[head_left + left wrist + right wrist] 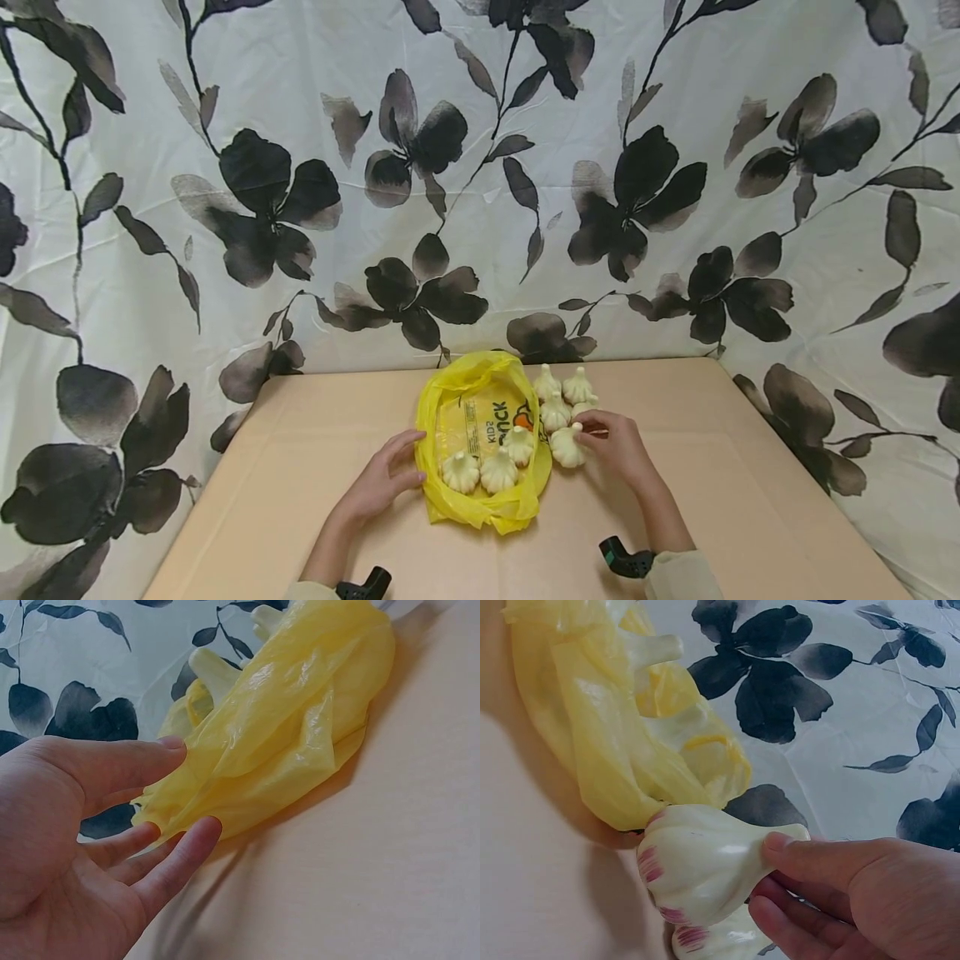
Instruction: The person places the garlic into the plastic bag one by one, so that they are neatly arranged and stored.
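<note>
A yellow plastic bag [442, 508] lies on the table with its mouth spread wide, and several garlic bulbs [499, 472] sit inside it. At the bag's left side is my left hand [386, 473], its fingers spread and the fingertips at the plastic; in the left wrist view the thumb and fingers stand apart. My right hand [617, 446] pinches a garlic bulb [705, 862] by its stem, just right of the bag. This bulb is cream with purple streaks at its base. Beyond it, several more garlic bulbs [555, 412] are grouped beside the bag; part of the group is hidden by the right hand.
The table [300, 467] has a light tan cover. Behind it and along its right side hangs a white cloth [525, 208] with dark flowers. Black wrist devices [626, 558] are worn on both arms.
</note>
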The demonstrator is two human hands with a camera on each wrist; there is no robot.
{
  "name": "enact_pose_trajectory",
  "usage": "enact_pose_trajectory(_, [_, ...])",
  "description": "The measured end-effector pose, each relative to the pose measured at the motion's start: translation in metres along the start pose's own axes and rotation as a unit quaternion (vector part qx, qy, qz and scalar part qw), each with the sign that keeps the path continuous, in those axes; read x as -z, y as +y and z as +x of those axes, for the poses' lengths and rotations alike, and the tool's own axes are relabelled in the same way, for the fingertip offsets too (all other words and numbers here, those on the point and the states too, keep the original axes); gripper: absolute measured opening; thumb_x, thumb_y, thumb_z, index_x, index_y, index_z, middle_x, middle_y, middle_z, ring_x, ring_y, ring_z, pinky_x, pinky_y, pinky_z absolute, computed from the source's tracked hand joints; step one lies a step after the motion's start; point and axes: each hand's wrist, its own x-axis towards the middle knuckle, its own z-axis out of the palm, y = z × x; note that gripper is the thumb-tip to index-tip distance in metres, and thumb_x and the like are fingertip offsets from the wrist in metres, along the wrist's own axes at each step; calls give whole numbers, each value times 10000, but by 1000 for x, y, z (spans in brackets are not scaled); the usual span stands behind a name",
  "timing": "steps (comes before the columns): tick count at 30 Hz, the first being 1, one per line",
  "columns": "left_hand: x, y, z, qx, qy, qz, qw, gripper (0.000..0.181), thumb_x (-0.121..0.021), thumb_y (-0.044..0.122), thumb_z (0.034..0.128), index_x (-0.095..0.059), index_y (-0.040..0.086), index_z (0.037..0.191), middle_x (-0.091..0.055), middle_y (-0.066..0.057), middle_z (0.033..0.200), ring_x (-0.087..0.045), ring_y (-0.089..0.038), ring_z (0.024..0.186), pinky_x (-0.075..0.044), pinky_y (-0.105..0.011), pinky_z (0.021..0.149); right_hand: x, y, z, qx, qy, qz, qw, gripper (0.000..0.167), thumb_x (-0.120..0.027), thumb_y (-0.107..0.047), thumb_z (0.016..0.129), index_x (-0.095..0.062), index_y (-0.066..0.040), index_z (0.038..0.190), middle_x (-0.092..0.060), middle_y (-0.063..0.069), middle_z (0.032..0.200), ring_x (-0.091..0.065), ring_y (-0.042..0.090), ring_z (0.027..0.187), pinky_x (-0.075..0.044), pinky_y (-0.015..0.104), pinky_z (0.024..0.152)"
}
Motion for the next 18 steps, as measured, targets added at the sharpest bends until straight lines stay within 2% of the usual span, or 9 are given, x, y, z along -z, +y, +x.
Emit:
enact_pose_trajectory(5, [0,0,0,87,100,4,9999,600,-722,183,859,-473,216,1403,-274,-87,1576,-282,-391,1442,-368,-541,1102,4,-8,0,43,3,-25,10000,217,-745,-25,809,-717,-32,1024,-727,102,948,-688,243,896,-584,320,780])
enact_pose_trajectory(13, [2,4,0,29,-62,-86,9999,631,-716,192,868,-432,205,1431,-242,-82,1584,-314,-412,1422,-482,-456,1017,4,-17,4,251,76,77,9996,226,-751,-14,799,-721,-31,1022,-721,105,949,-687,241,881,-584,282,756])
enact_pose_trajectory(18, [2,3,-2,14,-32,-88,10000,630,-716,183,865,-436,204,1429,-246,-84,1583,-330,-415,1413,-470,-477,1027,3,-23,7,219,65,127,9997,238,-741,-26,815,-717,-34,1052,-717,115,969,-679,233,890,-587,280,755])
